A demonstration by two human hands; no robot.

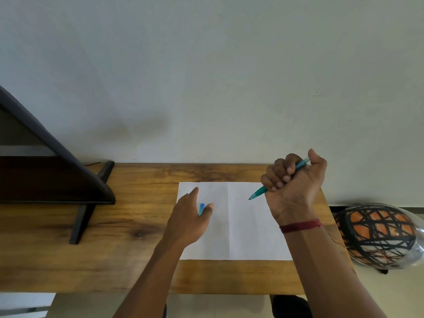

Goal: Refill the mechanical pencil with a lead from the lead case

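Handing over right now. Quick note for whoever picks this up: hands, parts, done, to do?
Right hand: fist around the mechanical pencil, thumb on its top end, tip down-left over the paper.
Left hand: at the blue lead case on the paper; whether it pinches it is unclear.
Done: pencil in hand.
Left: take out a lead, load the pencil.

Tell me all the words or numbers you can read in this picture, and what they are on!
There are no words, numbers or signs to read.
Paper: blank, only a fold line.
Pencil in the right hand: no print can be made out.
Lead case: mostly hidden by the left hand; no label shows.
Orange and black round thing beside the table: only a pattern of lines.
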